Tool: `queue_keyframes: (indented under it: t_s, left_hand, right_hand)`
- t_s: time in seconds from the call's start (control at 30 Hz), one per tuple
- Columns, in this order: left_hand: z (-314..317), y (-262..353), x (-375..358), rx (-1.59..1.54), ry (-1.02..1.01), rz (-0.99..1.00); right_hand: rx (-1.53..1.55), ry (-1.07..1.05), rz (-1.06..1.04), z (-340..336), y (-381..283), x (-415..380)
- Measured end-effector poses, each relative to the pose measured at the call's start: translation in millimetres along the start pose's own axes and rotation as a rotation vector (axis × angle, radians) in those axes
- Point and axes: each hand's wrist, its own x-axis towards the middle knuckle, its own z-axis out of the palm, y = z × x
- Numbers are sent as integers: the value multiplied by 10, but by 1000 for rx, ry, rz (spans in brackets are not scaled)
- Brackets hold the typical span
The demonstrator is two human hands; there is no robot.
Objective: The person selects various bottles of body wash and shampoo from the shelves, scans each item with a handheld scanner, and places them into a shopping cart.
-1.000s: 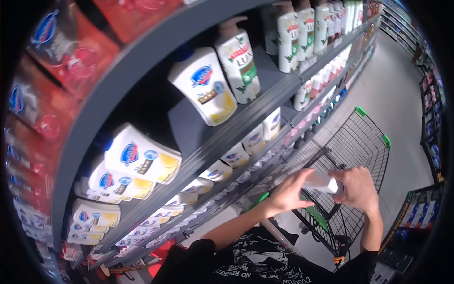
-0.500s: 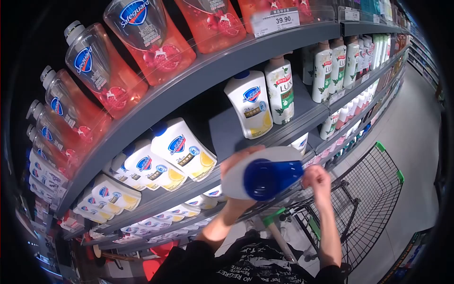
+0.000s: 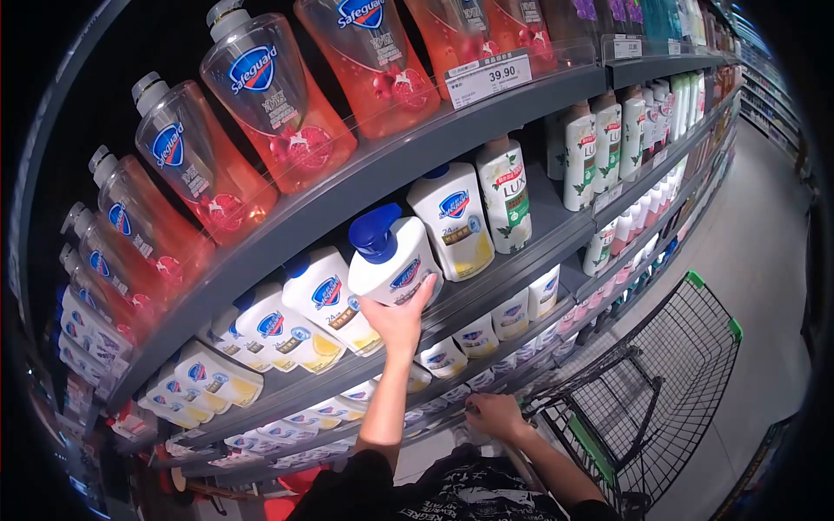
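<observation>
My left hand [image 3: 398,319] is closed around the lower part of a white Safeguard body wash bottle [image 3: 391,252] with a blue pump top. The bottle tilts slightly in the gap between matching white bottles on the middle shelf. To its left stands one white body wash bottle [image 3: 326,295], and to its right another [image 3: 452,221]. Lower down, in front of my body, my right hand [image 3: 497,417] has its fingers curled at the handle end of the shopping cart. The handle itself is mostly hidden under that hand and forearm.
Large red-orange pump bottles [image 3: 278,104] line the upper shelf behind a clear lip with a price tag [image 3: 488,80]. LUX bottles [image 3: 506,200] stand farther right. A wire shopping cart [image 3: 660,382] is at right on the grey aisle floor [image 3: 764,286].
The body wash bottle has moved up and left from in front of me to the shelf gap, in my left hand. My right hand has left the bottle's pump and dropped to the cart.
</observation>
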Motion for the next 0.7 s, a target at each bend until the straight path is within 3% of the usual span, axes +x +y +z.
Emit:
queue_keyframes:
  t_s: [0.13,0.2,0.5,0.6,0.7]
  left_hand:
    - [47,-16,-11,3,2,-103]
    - [69,-10,36,-8,7,-88]
    - [72,-92,89,84,3,-96]
    - [84,-57,12,276,69,-49]
    - [119,-60,-24,225,107,20]
  right_hand:
    - [-72,29,17,63,11,-31]
    - [-50,-87,91,53,0,-25]
    - [-77,-78,85,45,-11,-6]
    - [-131,31,30,106,17,-15]
    - [-104,14,30,130,54,-32]
